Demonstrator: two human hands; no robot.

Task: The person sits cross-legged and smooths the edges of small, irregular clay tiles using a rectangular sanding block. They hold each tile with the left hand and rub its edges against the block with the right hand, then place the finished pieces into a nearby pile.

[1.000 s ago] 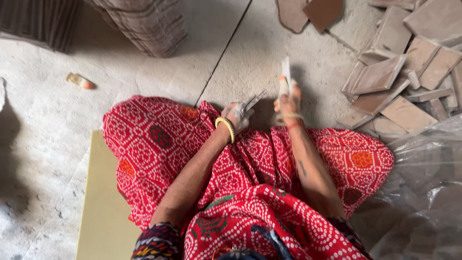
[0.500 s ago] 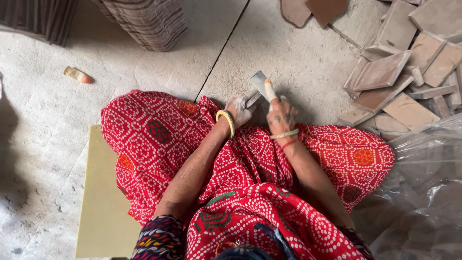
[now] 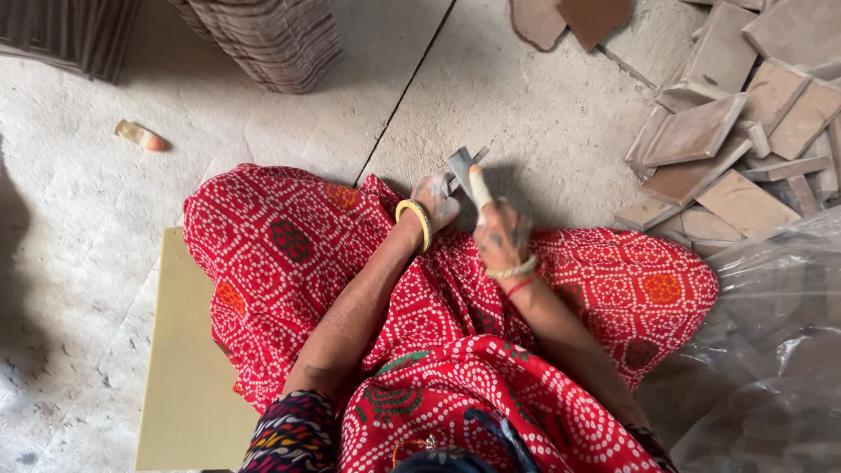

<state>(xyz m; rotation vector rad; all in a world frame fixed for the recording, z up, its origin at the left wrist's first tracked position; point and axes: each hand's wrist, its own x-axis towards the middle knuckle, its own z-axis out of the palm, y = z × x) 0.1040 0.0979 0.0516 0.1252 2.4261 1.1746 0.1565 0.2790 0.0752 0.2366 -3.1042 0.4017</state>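
Pinching a small grey piece (image 3: 462, 162) between both hands, we keep it raised over our lap, clear of the red cloth (image 3: 289, 254). Our left hand (image 3: 434, 197) steadies its lower edge; our right hand (image 3: 501, 235), one finger bandaged, grips it. Brown tiles (image 3: 701, 131) lie to the right of our right hand, within reach.

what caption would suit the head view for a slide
Seated person in red patterned cloth, left hand and right hand together on a small grey piece, clay tiles heaped nearby.

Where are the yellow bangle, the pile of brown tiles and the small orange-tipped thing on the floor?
Yellow bangle (image 3: 414, 222), head view, on its outer curve.
Pile of brown tiles (image 3: 696, 131), head view, on one tile's flat face.
Orange-tipped thing (image 3: 140, 136), head view, on its middle.
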